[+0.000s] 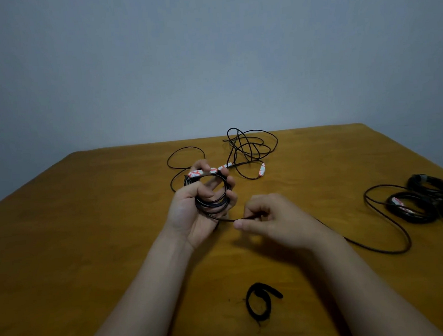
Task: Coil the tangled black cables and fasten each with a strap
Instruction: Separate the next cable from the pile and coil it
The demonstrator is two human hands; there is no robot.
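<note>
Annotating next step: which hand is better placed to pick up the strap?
Likely right. The left hand grips the coil; the right hand only pinches loose cable, and the strap lies nearer it.

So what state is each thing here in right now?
Coil: partly wound, held in left hand.
Trailing cable: unwound, pinched by right hand.
Far cable: tangled on table.
Strap: unfastened, curled, lying loose.
Three coils: wound, at right.
</note>
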